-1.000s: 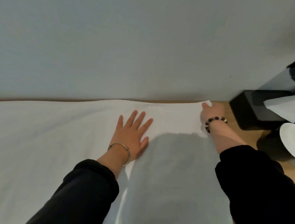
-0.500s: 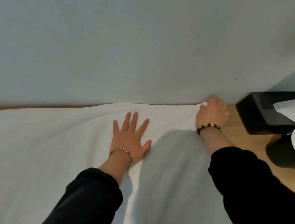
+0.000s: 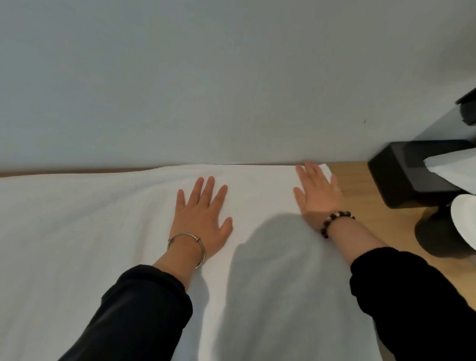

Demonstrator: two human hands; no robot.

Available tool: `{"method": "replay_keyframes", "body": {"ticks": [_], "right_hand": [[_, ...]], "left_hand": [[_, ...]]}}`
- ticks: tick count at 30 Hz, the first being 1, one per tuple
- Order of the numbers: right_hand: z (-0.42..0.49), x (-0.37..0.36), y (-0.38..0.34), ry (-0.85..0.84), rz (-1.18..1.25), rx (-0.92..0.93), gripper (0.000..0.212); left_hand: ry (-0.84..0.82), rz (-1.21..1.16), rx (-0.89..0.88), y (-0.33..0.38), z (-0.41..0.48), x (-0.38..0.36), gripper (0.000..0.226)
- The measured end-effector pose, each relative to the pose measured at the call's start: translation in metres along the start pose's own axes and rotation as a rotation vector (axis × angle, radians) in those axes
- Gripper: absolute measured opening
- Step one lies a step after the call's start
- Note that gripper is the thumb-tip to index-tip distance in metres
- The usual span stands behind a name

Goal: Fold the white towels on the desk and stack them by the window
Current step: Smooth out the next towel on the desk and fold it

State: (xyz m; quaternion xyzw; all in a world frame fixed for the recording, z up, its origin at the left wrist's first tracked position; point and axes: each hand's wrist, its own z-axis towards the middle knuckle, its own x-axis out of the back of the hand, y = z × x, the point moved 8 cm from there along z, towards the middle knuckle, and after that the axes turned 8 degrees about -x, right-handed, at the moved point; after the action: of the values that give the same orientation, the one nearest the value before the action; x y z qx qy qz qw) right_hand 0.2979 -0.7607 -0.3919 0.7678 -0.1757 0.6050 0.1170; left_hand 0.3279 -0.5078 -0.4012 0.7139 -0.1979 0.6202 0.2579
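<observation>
The white towel (image 3: 84,239) lies spread over most of the counter (image 3: 372,191), filling the lower left and middle of the frame. Its far edge runs along the foot of the grey wall (image 3: 182,76), and its far right corner sits just under the right hand (image 3: 317,193). Both hands lie palm down on the cloth and grip nothing. The left hand (image 3: 201,220), with a thin silver bangle (image 3: 189,246) at the wrist, rests mid-frame with its fingers (image 3: 208,188) straight and fanned wide. The right hand, wearing a dark bead bracelet (image 3: 336,222), rests by the corner with its fingers closer together. The cloth looks soft, matte and limp, with shallow ripples near the wall edge and no stiff crease, so it is probably light and will sag and drag if lifted from the middle. The corners or a straight hem look like the best places to pinch, such as the corner under the right hand. A flat palm can pin the rest, since the smooth pale wood beneath may let the cloth slide. At the right edge of the frame, apart from the towel, stand a boxy black tissue holder (image 3: 393,178) with a crisp white sheet (image 3: 468,167) sticking out and a dark cylinder (image 3: 437,238) with a round white face.
</observation>
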Motion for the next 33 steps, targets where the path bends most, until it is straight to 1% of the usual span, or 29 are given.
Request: {"method": "replay_keyframes", "body": {"ticks": [2,3,5,7,8,11,15,18,20,23,24,26,30,33], "right_hand": [[-0.008,0.006,-0.01,0.017,-0.005,-0.126,0.059],[-0.019,0.005,-0.027,0.027,0.001,-0.133,0.061],[-0.061,-0.012,-0.07,0.042,0.007,-0.006,0.062],[-0.111,-0.033,-0.093,0.029,-0.007,0.118,0.061],[-0.123,-0.038,-0.092,0.027,0.006,0.135,0.061],[-0.123,-0.037,-0.082,0.058,0.006,0.118,0.06],[-0.12,-0.036,-0.085,0.067,-0.018,0.102,0.059],[-0.126,-0.036,-0.085,-0.016,-0.093,-0.017,0.059],[-0.148,-0.033,-0.096,-0.025,-0.087,-0.098,0.061],[-0.219,-0.041,-0.132,0.044,0.069,-0.039,0.062],[-0.244,-0.049,-0.14,0.037,0.104,-0.013,0.061],[-0.282,-0.067,-0.145,-0.026,0.082,0.034,0.06],[-0.292,-0.077,-0.132,-0.03,0.038,0.104,0.056],[-0.289,-0.077,-0.122,-0.066,0.06,0.117,0.054]], "left_hand": [[0.0,0.012,-0.005,0.0,0.001,0.0,0.072],[-0.003,0.015,-0.004,0.0,0.001,0.0,0.071],[0.0,0.02,-0.003,0.0,0.0,0.0,0.069],[0.01,0.007,-0.012,-0.001,0.001,0.002,0.066],[0.014,-0.016,-0.018,-0.001,0.001,0.003,0.065],[0.005,-0.087,-0.045,-0.001,-0.002,0.007,0.061],[-0.075,-0.083,-0.051,0.005,-0.037,0.006,0.059],[-0.164,-0.031,-0.033,0.007,-0.091,0.003,0.058],[-0.176,0.014,-0.01,0.005,-0.13,0.004,0.058],[-0.164,0.024,0.02,0.003,-0.184,0.0,0.059],[-0.16,0.021,0.022,0.003,-0.2,-0.003,0.059],[-0.166,-0.011,0.025,0.002,-0.225,-0.01,0.059],[-0.152,-0.026,0.007,-0.002,-0.243,-0.016,0.057],[-0.156,0.013,0.046,0.001,-0.243,-0.016,0.056]]}}
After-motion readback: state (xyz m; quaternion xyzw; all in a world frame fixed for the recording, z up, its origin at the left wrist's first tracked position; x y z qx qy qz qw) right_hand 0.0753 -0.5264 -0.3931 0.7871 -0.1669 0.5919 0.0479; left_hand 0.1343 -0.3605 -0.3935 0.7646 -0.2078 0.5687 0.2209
